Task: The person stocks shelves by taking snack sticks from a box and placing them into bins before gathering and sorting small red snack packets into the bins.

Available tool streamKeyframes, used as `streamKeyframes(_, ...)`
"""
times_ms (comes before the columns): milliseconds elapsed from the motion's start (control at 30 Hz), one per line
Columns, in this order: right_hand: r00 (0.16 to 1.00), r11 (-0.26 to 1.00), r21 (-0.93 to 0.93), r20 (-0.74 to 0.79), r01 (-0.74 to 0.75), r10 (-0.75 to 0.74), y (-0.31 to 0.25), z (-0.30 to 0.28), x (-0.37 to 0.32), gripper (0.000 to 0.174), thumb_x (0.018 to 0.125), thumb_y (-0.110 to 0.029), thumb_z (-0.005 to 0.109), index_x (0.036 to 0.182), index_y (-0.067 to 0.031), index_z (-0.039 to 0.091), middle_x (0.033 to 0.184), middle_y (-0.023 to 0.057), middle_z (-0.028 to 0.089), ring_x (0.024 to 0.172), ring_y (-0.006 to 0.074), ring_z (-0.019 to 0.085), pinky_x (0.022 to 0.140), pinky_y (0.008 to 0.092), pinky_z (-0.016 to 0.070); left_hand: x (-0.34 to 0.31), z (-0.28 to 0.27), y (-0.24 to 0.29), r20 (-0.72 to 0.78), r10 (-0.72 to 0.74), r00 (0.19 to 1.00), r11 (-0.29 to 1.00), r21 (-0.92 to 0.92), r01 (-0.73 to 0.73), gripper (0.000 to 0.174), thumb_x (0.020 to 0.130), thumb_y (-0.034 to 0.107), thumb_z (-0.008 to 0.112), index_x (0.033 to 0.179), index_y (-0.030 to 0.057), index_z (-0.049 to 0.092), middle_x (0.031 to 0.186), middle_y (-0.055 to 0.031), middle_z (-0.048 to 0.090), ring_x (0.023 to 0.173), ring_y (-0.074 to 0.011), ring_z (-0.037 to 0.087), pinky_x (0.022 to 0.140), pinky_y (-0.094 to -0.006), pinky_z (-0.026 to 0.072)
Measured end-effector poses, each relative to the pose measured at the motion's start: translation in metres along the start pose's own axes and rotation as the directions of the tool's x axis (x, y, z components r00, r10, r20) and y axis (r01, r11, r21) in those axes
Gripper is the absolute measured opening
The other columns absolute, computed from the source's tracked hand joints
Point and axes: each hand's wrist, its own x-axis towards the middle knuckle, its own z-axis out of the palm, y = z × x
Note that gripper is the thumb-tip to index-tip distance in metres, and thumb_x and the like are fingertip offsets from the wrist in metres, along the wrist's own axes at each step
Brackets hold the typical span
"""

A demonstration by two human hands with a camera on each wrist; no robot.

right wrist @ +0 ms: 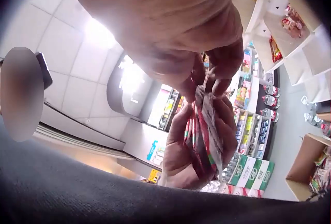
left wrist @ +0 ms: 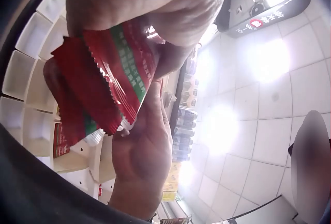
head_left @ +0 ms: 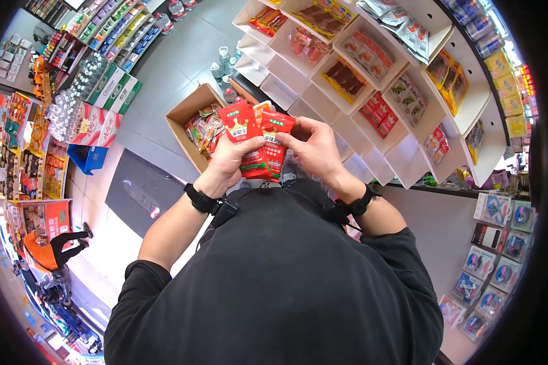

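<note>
In the head view several red snack packets with green bands and white lettering are fanned out in front of the chest. My left hand (head_left: 226, 161) grips the left-hand red packet (head_left: 240, 125), thumb across its front. The right-hand packet (head_left: 276, 159) is pinched by my right hand (head_left: 318, 151), thumb on its face and fingers behind. Seen from below in the left wrist view, the layered packets (left wrist: 121, 66) overlap between both hands. Edge-on, the packet stack (right wrist: 204, 131) shows in the right wrist view. Just behind the hands stands an open cardboard box (head_left: 184, 111) of small snack packets.
White tiered display bins (head_left: 286, 87) rise at the front right, some holding snack bags. Large water bottles (head_left: 218, 71) stand on the floor behind the box. A blue bin (head_left: 86, 159) and stocked shelves are on the left, where a person in orange (head_left: 41, 252) sits.
</note>
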Motion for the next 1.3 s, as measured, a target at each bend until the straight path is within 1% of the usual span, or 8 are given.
streamKeyframes(400, 0.968, 0.807, 0.573, -0.085, -0.145, 0.234, 0.056, -0.081, 0.005, 0.032, 0.101, -0.012, 0.068, 0.126, 0.0016, 0.054, 0.104, 0.0115, 0.075, 0.090, 0.0174, 0.074, 0.078, 0.0316, 0.0613, -0.001, -0.019, -0.010, -0.164, 0.042, 0.985, 0.997, 0.071, -0.031, 0.051, 0.090, 0.004, 0.074, 0.136, 0.0001, 0.053, 0.121, -0.0118, 0.070, 0.106, -0.0244, 0.072, 0.093, -0.0430, 0.0611)
streamKeyframes(567, 0.811, 0.830, 0.490, -0.351, -0.267, 0.468, 0.169, -0.180, 0.005, 0.034, 0.101, -0.016, 0.067, 0.127, 0.0040, 0.059, 0.108, 0.0098, 0.074, 0.095, 0.0194, 0.074, 0.084, 0.0363, 0.0628, -0.015, -0.025, -0.016, -0.266, 0.083, 0.960, 0.993, 0.104, -0.057, 0.047, 0.093, 0.004, 0.070, 0.136, -0.0004, 0.053, 0.118, -0.0105, 0.071, 0.104, -0.0229, 0.072, 0.093, -0.0407, 0.0605)
streamKeyframes(700, 0.604, 0.838, 0.528, -0.627, -0.136, 0.493, 0.270, -0.270, 0.030, 0.035, 0.093, -0.003, 0.073, 0.126, -0.0026, 0.060, 0.126, 0.0100, 0.065, 0.109, 0.0234, 0.068, 0.084, 0.0368, 0.0628, -0.028, -0.025, -0.024, -0.394, 0.073, 0.916, 0.990, 0.137, -0.020, 0.044, 0.094, 0.003, 0.067, 0.136, -0.0020, 0.053, 0.116, -0.0122, 0.070, 0.101, -0.0235, 0.072, 0.088, -0.0415, 0.0616)
streamKeyframes(800, 0.653, 0.928, 0.372, -0.712, 0.039, 0.258, 0.394, -0.347, 0.074, 0.040, 0.097, -0.011, 0.070, 0.135, -0.0038, 0.057, 0.136, 0.0113, 0.060, 0.123, 0.0257, 0.061, 0.092, 0.0377, 0.0592, -0.033, -0.028, -0.032, -0.465, 0.092, 0.881, 0.989, 0.142, -0.029, 0.044, 0.095, 0.004, 0.067, 0.136, -0.0027, 0.053, 0.113, -0.0126, 0.069, 0.099, -0.0241, 0.072, 0.086, -0.0422, 0.0622)
streamKeyframes(900, 0.531, 0.882, 0.368, -0.704, -0.294, 0.471, 0.433, -0.379, 0.099, 0.037, 0.103, -0.022, 0.062, 0.136, -0.0062, 0.056, 0.127, 0.0077, 0.066, 0.109, 0.0224, 0.067, 0.084, 0.0401, 0.0605, -0.040, -0.026, -0.041, -0.540, 0.124, 0.833, 0.986, 0.162, -0.042, 0.043, 0.095, 0.005, 0.067, 0.135, -0.0029, 0.052, 0.112, -0.0134, 0.069, 0.098, -0.0250, 0.072, 0.085, -0.0421, 0.0625)
streamKeyframes(933, 0.596, 0.915, 0.017, -0.754, -0.403, 0.277, 0.409, -0.370, 0.095, 0.037, 0.103, -0.023, 0.061, 0.135, -0.0049, 0.059, 0.130, 0.0107, 0.066, 0.112, 0.0234, 0.067, 0.087, 0.0394, 0.0588, -0.042, -0.022, -0.043, -0.550, 0.124, 0.826, 0.986, 0.165, -0.039, 0.043, 0.095, 0.005, 0.067, 0.135, -0.0029, 0.052, 0.112, -0.0134, 0.069, 0.098, -0.0250, 0.072, 0.085, -0.0421, 0.0625)
streamKeyframes(1000, 0.778, 0.618, -0.647, -0.621, -0.446, -0.089, 0.364, -0.353, 0.091, 0.038, 0.102, -0.025, 0.061, 0.132, -0.0023, 0.064, 0.137, 0.0165, 0.066, 0.119, 0.0255, 0.066, 0.092, 0.0379, 0.0555, -0.048, -0.012, -0.046, -0.607, 0.131, 0.784, 0.987, 0.153, -0.047, 0.043, 0.095, 0.006, 0.067, 0.135, -0.0025, 0.053, 0.112, -0.0131, 0.069, 0.097, -0.0248, 0.072, 0.084, -0.0420, 0.0625)
streamKeyframes(1300, 0.781, 0.678, -0.598, -0.622, -0.427, -0.056, 0.390, -0.366, 0.111, 0.045, 0.102, -0.035, 0.059, 0.134, -0.0033, 0.064, 0.139, 0.0186, 0.064, 0.126, 0.0331, 0.061, 0.102, 0.0418, 0.0482, -0.061, -0.006, -0.058, -0.640, 0.130, 0.757, 0.991, 0.102, -0.084, 0.041, 0.095, 0.003, 0.067, 0.133, -0.0027, 0.053, 0.114, -0.0136, 0.069, 0.097, -0.0244, 0.073, 0.085, -0.0422, 0.0634)
